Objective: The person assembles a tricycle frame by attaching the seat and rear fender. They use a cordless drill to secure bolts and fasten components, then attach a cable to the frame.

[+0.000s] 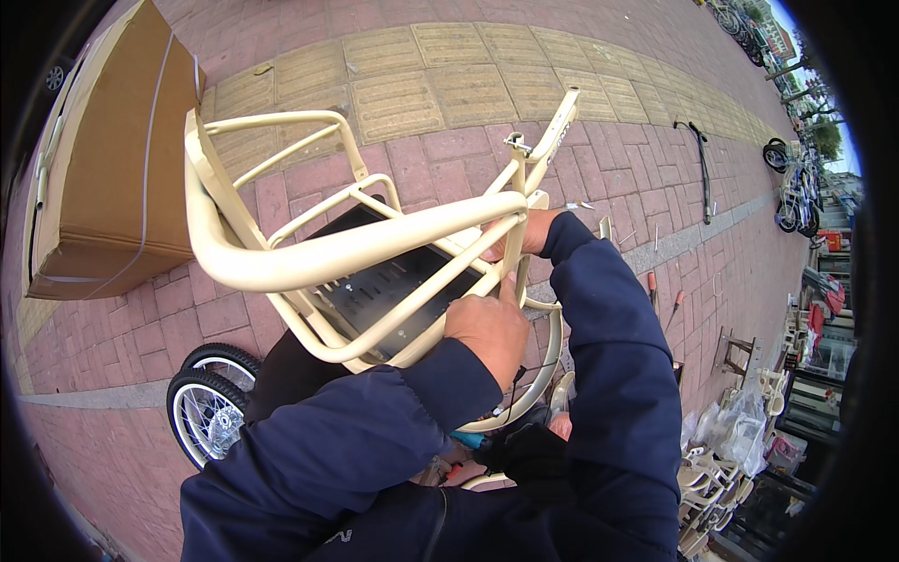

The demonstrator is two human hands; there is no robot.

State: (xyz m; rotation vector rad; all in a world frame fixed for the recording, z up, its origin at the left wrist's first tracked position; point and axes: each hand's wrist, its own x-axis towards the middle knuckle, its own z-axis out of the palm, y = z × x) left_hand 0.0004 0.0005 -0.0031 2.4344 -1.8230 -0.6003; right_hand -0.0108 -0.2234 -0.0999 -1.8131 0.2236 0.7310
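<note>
A cream-coloured tubular bicycle frame [309,258] with a black plate [384,281] inside it is held up in front of me. My left hand [487,328] grips a lower cream tube near the frame's middle. My right hand [524,234] is closed on the frame where the tubes meet, below a slanted cream bar [552,140]. Both arms wear dark blue sleeves.
A large brown cardboard box [103,159] with strapping lies on the brick pavement at the left. Two small spoked wheels [211,403] sit below the frame. Screwdrivers with red handles [665,295] lie on the bricks at right. Parked bicycles [796,187] and cream parts [712,478] stand at the right edge.
</note>
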